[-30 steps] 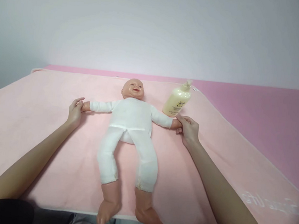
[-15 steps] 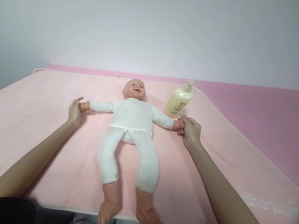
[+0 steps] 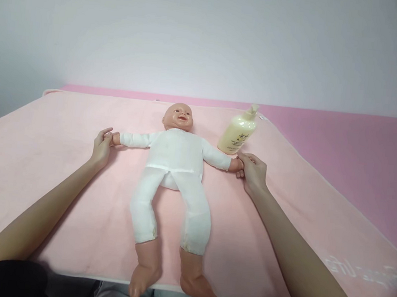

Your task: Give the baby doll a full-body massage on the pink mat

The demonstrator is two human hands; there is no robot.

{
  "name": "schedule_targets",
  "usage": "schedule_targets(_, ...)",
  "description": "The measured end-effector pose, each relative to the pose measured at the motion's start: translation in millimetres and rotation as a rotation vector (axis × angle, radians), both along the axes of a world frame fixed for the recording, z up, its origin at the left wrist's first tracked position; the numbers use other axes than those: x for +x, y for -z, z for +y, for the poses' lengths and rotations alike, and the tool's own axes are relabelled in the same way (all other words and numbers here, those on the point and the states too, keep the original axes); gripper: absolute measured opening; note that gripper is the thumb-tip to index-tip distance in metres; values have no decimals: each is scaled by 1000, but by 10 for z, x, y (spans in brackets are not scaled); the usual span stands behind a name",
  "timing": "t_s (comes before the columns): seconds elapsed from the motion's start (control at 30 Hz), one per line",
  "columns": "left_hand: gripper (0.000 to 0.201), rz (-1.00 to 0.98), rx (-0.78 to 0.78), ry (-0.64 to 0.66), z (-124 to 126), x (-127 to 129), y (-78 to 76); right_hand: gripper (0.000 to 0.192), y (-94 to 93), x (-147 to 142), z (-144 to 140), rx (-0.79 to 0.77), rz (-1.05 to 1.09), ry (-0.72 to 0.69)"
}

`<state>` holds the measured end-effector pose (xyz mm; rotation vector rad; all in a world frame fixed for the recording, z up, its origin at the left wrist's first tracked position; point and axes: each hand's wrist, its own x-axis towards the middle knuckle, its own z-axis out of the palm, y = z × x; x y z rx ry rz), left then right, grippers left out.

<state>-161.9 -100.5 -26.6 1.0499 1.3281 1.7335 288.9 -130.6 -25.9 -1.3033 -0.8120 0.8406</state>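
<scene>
A baby doll with a white cloth body lies on its back, arms stretched out sideways and feet toward me. At the left, my left hand is closed around the doll's small hand, with one finger sticking out. On the other side my right hand pinches the doll's other hand between thumb and fingers. Just beyond my right hand stands a pale yellow pump bottle, close to the doll's arm. My fingers partly hide both doll hands.
A light pink towel lies under the doll, with white lettering at its right front. Darker pink surface shows to the right. A pale wall rises behind. The doll's feet reach the towel's near edge.
My left hand has shifted slightly right, toward the doll's sleeve, still holding its hand. My right hand has barely moved. The doll's body and the bottle stay in place.
</scene>
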Motion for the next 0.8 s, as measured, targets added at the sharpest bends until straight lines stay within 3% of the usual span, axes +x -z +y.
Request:
schedule_targets(0.3, 40, -74, 38, -92, -7, 22, -24, 30, 6, -22, 6, 35, 4, 58)
schedule_targets(0.53, 57, -39, -26, -27, -10, 8, -30, 29, -38, -36, -15, 14, 49, 2)
schedule_targets(0.8, 40, 43, 6, 20, -32, 18, 3, 24, -5, -16, 5, -12, 44, 32)
